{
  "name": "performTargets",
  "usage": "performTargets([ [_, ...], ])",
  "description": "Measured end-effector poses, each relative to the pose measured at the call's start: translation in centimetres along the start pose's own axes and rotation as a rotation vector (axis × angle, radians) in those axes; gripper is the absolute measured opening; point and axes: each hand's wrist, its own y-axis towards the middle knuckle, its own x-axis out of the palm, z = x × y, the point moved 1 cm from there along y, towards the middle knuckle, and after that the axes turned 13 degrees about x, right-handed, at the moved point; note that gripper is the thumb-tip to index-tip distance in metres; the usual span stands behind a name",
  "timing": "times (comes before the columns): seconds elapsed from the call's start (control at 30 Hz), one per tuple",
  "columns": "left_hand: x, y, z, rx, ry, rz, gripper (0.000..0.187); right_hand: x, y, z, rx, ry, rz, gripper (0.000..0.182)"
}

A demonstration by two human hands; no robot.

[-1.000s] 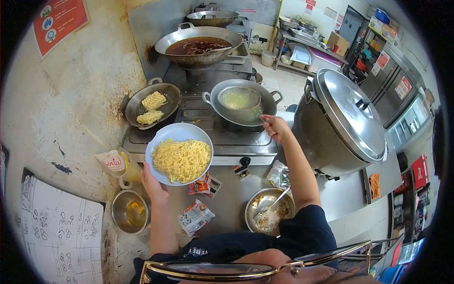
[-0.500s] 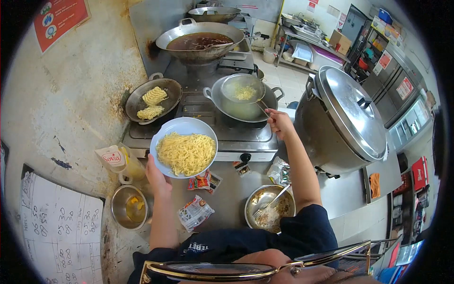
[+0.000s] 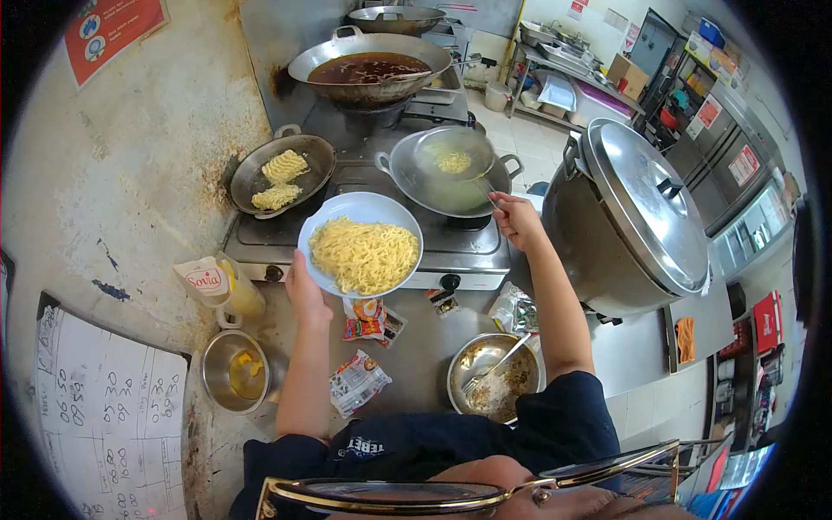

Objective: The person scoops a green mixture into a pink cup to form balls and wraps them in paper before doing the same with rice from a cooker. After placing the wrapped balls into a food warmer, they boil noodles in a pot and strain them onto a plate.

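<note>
My left hand [image 3: 308, 295] grips the left rim of a pale blue-white plate [image 3: 317, 222] piled with cooked yellow noodles [image 3: 364, 256]. The plate is held up in front of the gas stove. My right hand [image 3: 518, 220] is closed on the handle of a round mesh strainer [image 3: 433, 149], which holds a small clump of noodles [image 3: 452, 162]. Under the strainer, a two-handled wok [image 3: 406, 184] contains cloudy liquid. On the left burner, a dark pan [image 3: 316, 178] holds two blocks of dry noodles [image 3: 283, 166].
A wok of dark brown liquid [image 3: 368, 68] stands behind. To the right is a large lidded steel pot [image 3: 598, 234]. Nearer me are a metal bowl with a fork [image 3: 461, 373], seasoning packets [image 3: 364, 319], a torn wrapper [image 3: 359, 381], an oil jug [image 3: 243, 295] and a small steel pot [image 3: 211, 368].
My left hand has moved the plate of noodles to the right and slightly upward in view. The strainer has shifted slightly and looks lower over the wok.
</note>
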Motion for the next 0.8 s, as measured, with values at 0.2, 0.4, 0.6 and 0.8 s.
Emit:
performTargets([
  [0.2,2.7,1.6,-1.4,0.019,-0.143,-0.068,0.034,0.9,-0.4,0.7,-0.010,0.050,0.011,0.025],
  [0.4,5.3,2.6,-1.8,0.015,-0.123,-0.091,0.035,0.2,-0.6,0.3,-0.011,0.046,-0.012,0.024],
  [0.6,7.1,3.1,-1.6,0.021,-0.137,-0.117,0.035,0.1,-0.3,0.5,-0.017,0.107,-0.013,0.023],
  [0.8,7.8,4.4,-3.1,0.058,-0.097,-0.118,0.036,-1.0,-1.1,-0.1,0.022,0.024,-0.017,0.023],
])
